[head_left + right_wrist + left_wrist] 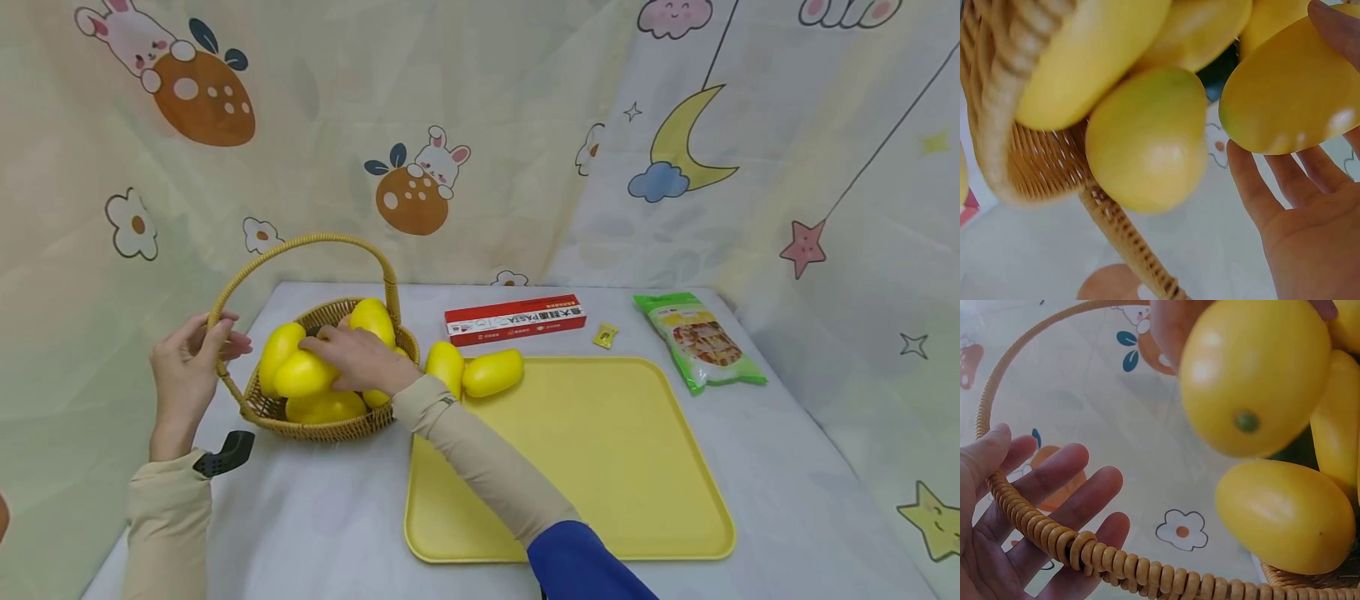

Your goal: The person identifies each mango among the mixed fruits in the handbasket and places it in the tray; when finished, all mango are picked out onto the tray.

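Fingers [1249,181] of the right hand [367,360] grasp a yellow fruit [1291,94]. The left hand [183,371], fingers loosely spread, touches the basket handle [1041,532]

The left forearm [168,525], beige-sleeved, rises almost straight up, its bare left grip [182,379] raised, thumb [985,453] set opposite fanned, only slightly bent fingers [1100,492]. The right forearm [487,467] slants up and leftward from a blue upper sleeve [577,558], the right grip [363,358] stretched ahead, thumb and fingers curved in a hold
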Available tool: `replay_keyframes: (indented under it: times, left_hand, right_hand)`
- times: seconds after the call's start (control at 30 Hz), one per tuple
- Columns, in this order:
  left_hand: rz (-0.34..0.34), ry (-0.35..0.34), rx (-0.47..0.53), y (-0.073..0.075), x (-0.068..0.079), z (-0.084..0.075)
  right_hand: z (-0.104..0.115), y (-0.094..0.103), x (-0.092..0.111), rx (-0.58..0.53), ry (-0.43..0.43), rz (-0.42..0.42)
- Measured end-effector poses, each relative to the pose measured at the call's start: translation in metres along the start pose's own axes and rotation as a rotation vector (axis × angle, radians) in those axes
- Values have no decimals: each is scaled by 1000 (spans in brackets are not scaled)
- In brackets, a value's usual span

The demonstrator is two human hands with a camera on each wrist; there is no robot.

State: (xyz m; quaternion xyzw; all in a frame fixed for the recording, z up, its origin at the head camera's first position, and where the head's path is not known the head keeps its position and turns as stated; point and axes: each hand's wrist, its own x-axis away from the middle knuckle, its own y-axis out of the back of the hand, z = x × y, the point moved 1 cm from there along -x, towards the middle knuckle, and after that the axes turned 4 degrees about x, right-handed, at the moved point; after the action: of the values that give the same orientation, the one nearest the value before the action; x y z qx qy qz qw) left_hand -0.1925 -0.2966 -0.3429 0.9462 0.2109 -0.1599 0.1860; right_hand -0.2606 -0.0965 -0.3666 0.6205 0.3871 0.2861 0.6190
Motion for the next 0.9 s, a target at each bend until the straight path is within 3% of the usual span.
replay_keyframes:
  times: [0.4,0.9]
  left_hand:
    - [-9,18,-1,-1,-1,1]
    - [-11,28,2,-2,0,-1]
  right_hand:
    - [-12,23,27,24,40,-77]
    - [-21,21,78,57,59,-99]
